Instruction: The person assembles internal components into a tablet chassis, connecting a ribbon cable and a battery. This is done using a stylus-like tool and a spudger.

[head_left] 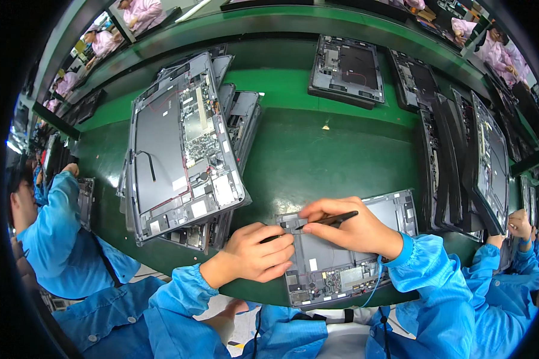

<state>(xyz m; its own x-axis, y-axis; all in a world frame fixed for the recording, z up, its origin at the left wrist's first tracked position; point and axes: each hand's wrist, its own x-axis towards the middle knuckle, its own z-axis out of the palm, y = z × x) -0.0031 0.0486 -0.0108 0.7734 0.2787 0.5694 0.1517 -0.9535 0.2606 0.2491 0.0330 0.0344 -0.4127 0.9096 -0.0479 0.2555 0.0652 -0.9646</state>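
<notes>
Your right hand (350,227) pinches 1 black pen-like tool (327,221) over 1 opened laptop base (341,263) at the green bench's (317,155) near edge — your left hand (260,254), fingers curled together, presses its left end. 2 stacks of bases flank you — the left stack (179,143), the right stack (467,167).

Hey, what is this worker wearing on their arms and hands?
Both arms are in bright blue, slightly shiny smock sleeves with gathered elastic cuffs at the wrists. The left hand and right hand are bare, with no gloves and no rings that I can make out. A thin blue cord hangs from the right cuff.
</notes>
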